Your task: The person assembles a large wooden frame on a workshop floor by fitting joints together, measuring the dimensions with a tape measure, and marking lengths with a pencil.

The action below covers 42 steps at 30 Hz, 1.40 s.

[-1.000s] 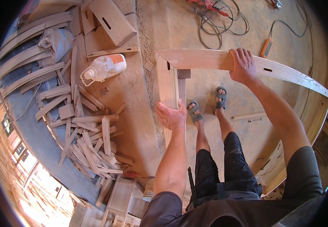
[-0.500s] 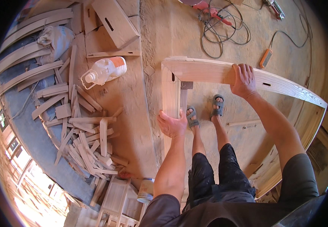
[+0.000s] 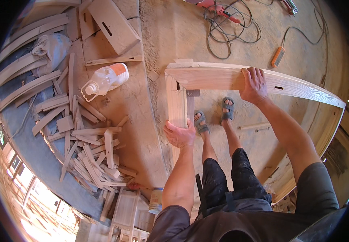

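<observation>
Wooden frame point(image 3: 212, 77): centre to right of the picture. Top rail crosses the upper middle and drops toward the right edge; left side runs down mid-picture. Lens bends straight edges, so don't trust the curve. Can't tell what bears its weight.

Left hand point(image 3: 180, 134): clasped round the left side, below the corner, thumb on the inner edge, fingers on the outer. Right hand point(image 3: 255, 85): fingers hooked over the top rail's upper edge, between the corner and the dark slot point(image 3: 278, 88). Undersides of both grips hidden.

Step in hand, my read: steadying the frame with both hands. To do it well: keep pressure even on both sides so the corner joint doesn't rack. Palms flat to the wood, not just fingertips. Keep fingers out of the slot and off the seam. The long span is right of the right hand, so that end likely wants to swing; a wider grip would help.

Footing: sandals point(image 3: 227, 108) show inside the frame's outline, toes open, so mind the edges. Wood strip point(image 3: 254, 126) lies beside them, trip risk. Cord point(image 3: 229, 40) and red power tool point(image 3: 223, 12) lie beyond the top rail; keep clear of both.
</observation>
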Available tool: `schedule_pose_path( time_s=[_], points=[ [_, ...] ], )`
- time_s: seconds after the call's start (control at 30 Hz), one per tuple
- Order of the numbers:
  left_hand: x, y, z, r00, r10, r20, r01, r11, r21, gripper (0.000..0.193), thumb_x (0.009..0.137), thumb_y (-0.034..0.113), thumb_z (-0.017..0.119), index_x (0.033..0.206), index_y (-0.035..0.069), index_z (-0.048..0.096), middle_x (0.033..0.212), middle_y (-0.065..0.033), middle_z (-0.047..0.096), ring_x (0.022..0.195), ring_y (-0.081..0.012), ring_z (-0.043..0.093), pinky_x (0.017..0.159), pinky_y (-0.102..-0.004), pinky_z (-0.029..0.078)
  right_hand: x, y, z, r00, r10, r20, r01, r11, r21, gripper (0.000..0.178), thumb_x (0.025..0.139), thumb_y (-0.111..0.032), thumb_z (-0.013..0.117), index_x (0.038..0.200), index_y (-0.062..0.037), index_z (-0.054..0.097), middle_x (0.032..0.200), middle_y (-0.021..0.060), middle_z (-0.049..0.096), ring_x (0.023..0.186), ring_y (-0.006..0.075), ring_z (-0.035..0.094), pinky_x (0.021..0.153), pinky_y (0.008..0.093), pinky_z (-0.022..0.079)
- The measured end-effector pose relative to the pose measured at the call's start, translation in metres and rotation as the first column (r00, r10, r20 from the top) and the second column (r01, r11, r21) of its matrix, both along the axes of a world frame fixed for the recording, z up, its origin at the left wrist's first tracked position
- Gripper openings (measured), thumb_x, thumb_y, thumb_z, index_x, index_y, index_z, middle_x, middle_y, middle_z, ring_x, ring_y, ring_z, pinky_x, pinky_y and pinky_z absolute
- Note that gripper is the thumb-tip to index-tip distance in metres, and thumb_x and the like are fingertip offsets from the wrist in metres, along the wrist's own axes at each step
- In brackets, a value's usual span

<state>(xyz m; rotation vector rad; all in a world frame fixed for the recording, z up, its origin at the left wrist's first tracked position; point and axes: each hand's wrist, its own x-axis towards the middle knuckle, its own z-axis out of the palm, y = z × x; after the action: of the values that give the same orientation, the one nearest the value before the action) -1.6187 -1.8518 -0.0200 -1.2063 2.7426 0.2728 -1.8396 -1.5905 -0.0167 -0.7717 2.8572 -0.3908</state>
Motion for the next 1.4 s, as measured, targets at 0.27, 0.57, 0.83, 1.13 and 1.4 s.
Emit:
schedule_pose_path(
  time_s=[0.27, 0.57, 0.83, 1.13, 1.4],
  points=[
    [-0.007, 0.001, 0.001, 1.0, -0.008, -0.012, 0.008, 1.0, 0.004, 0.087, 0.069, 0.04, 0.084, 0.132, 0.0, 0.04, 0.113, -0.0225, 0.054, 0.106, -0.0412, 0.055, 0.09, -0.0516, 0.047, -0.003, 0.0, 0.002, 1.0, -0.024, -0.001, 0.024, 1.0, 0.008, 0.066, 0.06, -0.009, 0.076, 0.122, -0.0053, 0.053, 0.105, 0.0163, 0.057, 0.102, 0.037, 0.056, 0.095, 0.0493, 0.043],
    [-0.003, -0.006, 0.004, 0.999, 0.048, -0.015, -0.046, 0.994, 0.098, 0.085, 0.067, 0.037, 0.085, 0.13, 0.001, 0.041, 0.112, -0.0204, 0.055, 0.104, -0.0402, 0.055, 0.091, -0.0507, 0.047, -0.001, -0.01, 0.0, 0.999, 0.024, -0.044, -0.022, 0.999, 0.048, 0.065, 0.065, -0.011, 0.075, 0.125, -0.0054, 0.052, 0.105, 0.0167, 0.057, 0.101, 0.038, 0.056, 0.093, 0.051, 0.043],
    [-0.004, -0.013, 0.012, 0.996, 0.086, 0.021, -0.088, 0.976, 0.198, 0.086, 0.067, 0.035, 0.086, 0.132, 0.001, 0.041, 0.112, -0.02, 0.056, 0.105, -0.039, 0.054, 0.09, -0.049, 0.046, 0.007, -0.008, -0.007, 0.994, 0.065, -0.092, -0.049, 0.984, 0.17, 0.071, 0.063, -0.015, 0.076, 0.129, -0.0059, 0.05, 0.108, 0.0169, 0.055, 0.102, 0.0379, 0.055, 0.094, 0.0521, 0.042],
    [-0.003, -0.01, 0.008, 0.997, 0.08, 0.0, -0.079, 0.977, 0.196, 0.084, 0.067, 0.036, 0.085, 0.131, 0.002, 0.042, 0.111, -0.0197, 0.056, 0.103, -0.0387, 0.055, 0.09, -0.0493, 0.046, 0.006, -0.003, -0.01, 0.994, 0.062, -0.094, -0.045, 0.984, 0.171, 0.073, 0.062, -0.014, 0.077, 0.129, -0.0058, 0.049, 0.108, 0.0177, 0.055, 0.105, 0.0391, 0.054, 0.096, 0.0538, 0.041],
    [-0.004, -0.006, 0.007, 0.999, 0.052, 0.0, -0.051, 0.99, 0.128, 0.084, 0.07, 0.04, 0.084, 0.131, 0.0, 0.042, 0.11, -0.021, 0.055, 0.105, -0.0409, 0.056, 0.091, -0.0499, 0.047, 0.005, -0.001, -0.007, 0.994, 0.052, -0.098, -0.041, 0.993, 0.114, 0.069, 0.063, -0.015, 0.077, 0.127, -0.0063, 0.051, 0.107, 0.0178, 0.056, 0.104, 0.0387, 0.055, 0.094, 0.0515, 0.042]
  ],
)
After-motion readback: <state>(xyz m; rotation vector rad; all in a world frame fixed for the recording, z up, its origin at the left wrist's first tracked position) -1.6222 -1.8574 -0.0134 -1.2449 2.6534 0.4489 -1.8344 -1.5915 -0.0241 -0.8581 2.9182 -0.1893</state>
